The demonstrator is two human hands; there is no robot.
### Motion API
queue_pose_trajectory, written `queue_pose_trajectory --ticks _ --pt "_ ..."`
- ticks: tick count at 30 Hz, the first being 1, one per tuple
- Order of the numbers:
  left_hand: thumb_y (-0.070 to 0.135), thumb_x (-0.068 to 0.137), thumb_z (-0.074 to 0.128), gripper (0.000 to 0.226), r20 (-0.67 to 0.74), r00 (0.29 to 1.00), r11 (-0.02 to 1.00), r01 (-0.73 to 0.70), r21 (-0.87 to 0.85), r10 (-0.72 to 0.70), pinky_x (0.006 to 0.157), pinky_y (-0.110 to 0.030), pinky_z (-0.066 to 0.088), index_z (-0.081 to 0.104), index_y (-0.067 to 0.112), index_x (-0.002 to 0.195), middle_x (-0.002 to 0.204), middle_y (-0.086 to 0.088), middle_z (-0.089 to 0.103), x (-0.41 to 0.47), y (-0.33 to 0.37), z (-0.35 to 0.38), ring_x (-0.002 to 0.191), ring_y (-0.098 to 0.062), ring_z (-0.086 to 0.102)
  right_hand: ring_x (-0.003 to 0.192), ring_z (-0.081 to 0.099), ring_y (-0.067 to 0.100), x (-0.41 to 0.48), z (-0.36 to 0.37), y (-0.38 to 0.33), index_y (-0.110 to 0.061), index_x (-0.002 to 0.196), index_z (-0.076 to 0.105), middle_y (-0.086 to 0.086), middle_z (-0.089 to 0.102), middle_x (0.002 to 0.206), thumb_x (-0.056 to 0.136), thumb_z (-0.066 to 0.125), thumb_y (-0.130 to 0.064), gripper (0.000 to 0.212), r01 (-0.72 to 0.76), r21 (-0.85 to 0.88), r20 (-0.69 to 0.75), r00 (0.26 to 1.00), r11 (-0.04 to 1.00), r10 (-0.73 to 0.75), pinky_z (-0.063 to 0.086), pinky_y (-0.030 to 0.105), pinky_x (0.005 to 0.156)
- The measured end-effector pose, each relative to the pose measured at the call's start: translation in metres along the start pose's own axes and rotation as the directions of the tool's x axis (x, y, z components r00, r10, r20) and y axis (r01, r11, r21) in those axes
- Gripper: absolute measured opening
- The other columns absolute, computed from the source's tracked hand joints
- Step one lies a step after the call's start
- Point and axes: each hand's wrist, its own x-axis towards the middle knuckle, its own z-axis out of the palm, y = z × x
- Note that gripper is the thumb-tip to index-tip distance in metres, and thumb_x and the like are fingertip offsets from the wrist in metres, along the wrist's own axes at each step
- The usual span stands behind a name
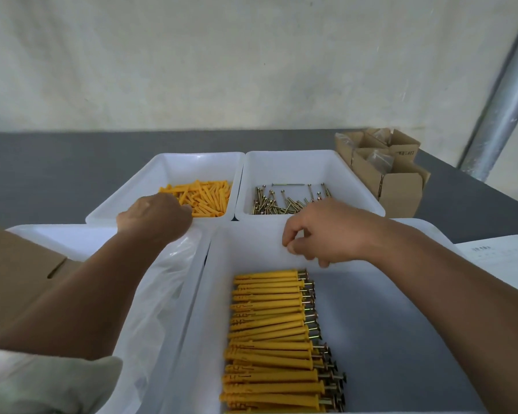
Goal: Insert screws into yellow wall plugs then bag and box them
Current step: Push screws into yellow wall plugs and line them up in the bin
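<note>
Loose yellow wall plugs [205, 196] lie in the far left white tray [174, 164]. My left hand [154, 218] reaches over that tray's near rim onto the plugs, and its fingertips are hidden behind the back of the hand. Screws [281, 202] lie in the far right white tray [284, 164]. My right hand [326, 233] hovers over the far end of the near white tray [401, 309], fingers loosely curled, with nothing visible in them. Several assembled plugs with screws [269, 339] lie in rows in that near tray.
Clear plastic bags [162, 294] fill a white tray at the near left. A cardboard box [15, 276] sits at the left edge. Small open cardboard boxes [398, 180] stand at the back right beside a metal pole [506, 100]. A printed sheet [503, 258] lies at the right.
</note>
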Motion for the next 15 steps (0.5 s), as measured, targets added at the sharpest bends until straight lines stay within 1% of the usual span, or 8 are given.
queue_pose_trajectory --ticks 2,4,5,7,9,10,12,15 --pt "0.034 0.098 0.034 0.030 0.027 0.999 0.999 -0.036 0.035 0.035 0.093 -0.039 0.045 0.058 0.016 0.097 0.111 -0.008 0.061 0.002 0.001 0.000 0.102 -0.030 0.054 0.054 0.067 0.003 0.000 -0.008 0.002 -0.032 0.093 0.071 -0.009 0.069 0.074 0.094 0.058 -0.032 0.013 0.007 0.066 -0.137 0.991 0.998 0.002 0.046 0.016 0.050" --pt "0.034 0.098 0.035 0.031 0.019 0.999 0.999 -0.035 0.029 0.034 0.089 -0.038 0.044 0.060 0.016 0.096 0.105 -0.007 0.060 0.003 0.002 0.001 0.098 -0.029 0.054 0.055 0.067 0.006 0.001 -0.014 0.007 -0.032 0.084 0.070 -0.010 0.068 0.072 0.093 0.058 -0.031 0.015 0.010 0.156 -0.292 0.956 0.988 0.036 0.042 0.012 0.045" --pt "0.034 0.098 0.036 0.028 0.007 1.000 0.999 -0.027 0.028 0.027 0.087 -0.037 0.042 0.059 0.018 0.094 0.104 -0.005 0.059 0.003 0.002 0.002 0.095 -0.027 0.051 0.060 0.066 0.009 0.003 -0.017 0.010 -0.032 0.081 0.069 -0.010 0.068 0.073 0.093 0.058 -0.029 0.016 0.007 0.190 -0.353 0.933 0.982 0.061 0.042 0.014 0.047" --pt "0.032 0.098 0.037 0.024 -0.002 1.000 0.999 -0.022 0.033 0.022 0.083 -0.036 0.036 0.057 0.022 0.090 0.103 -0.003 0.057 0.003 0.002 0.004 0.091 -0.024 0.046 0.073 0.064 0.012 0.009 -0.019 0.016 -0.030 0.081 0.069 -0.010 0.068 0.080 0.093 0.058 -0.026 0.017 -0.024 0.195 -0.422 0.901 0.981 0.106 0.048 0.023 0.060" --pt "0.027 0.095 0.038 0.021 -0.005 1.000 0.999 -0.025 0.044 0.025 0.081 -0.035 0.035 0.057 0.022 0.088 0.100 -0.003 0.056 0.002 0.002 0.004 0.090 -0.024 0.047 0.081 0.063 0.012 0.017 -0.017 0.020 -0.025 0.084 0.071 -0.009 0.069 0.085 0.093 0.057 -0.023 0.017 -0.072 0.168 -0.431 0.892 0.983 0.139 0.051 0.028 0.071" --pt "0.024 0.093 0.039 0.020 -0.012 1.000 0.999 -0.023 0.032 0.023 0.080 -0.036 0.036 0.058 0.021 0.087 0.098 -0.003 0.057 0.002 0.003 0.003 0.090 -0.025 0.048 0.082 0.062 0.010 0.022 -0.016 0.022 -0.023 0.086 0.072 -0.009 0.069 0.085 0.094 0.056 -0.023 0.017 -0.090 0.154 -0.422 0.895 0.984 0.148 0.050 0.027 0.070" --pt "0.019 0.090 0.040 0.021 -0.018 0.999 0.999 -0.034 0.015 0.034 0.079 -0.036 0.039 0.061 0.020 0.090 0.096 -0.005 0.059 0.002 0.004 0.002 0.089 -0.026 0.051 0.078 0.059 0.006 0.032 -0.012 0.026 -0.023 0.088 0.073 -0.010 0.069 0.086 0.094 0.056 -0.024 0.018 -0.125 0.132 -0.391 0.905 0.983 0.167 0.044 0.021 0.061" --pt "0.016 0.090 0.041 0.025 -0.045 0.997 0.997 -0.070 -0.023 0.069 0.078 -0.036 0.043 0.065 0.018 0.095 0.093 -0.006 0.060 0.001 0.007 0.001 0.088 -0.027 0.053 0.084 0.058 0.010 0.046 -0.008 0.030 -0.023 0.094 0.074 -0.007 0.070 0.099 0.095 0.055 -0.025 0.018 -0.163 0.098 -0.313 0.931 0.982 0.186 0.037 0.017 0.057"
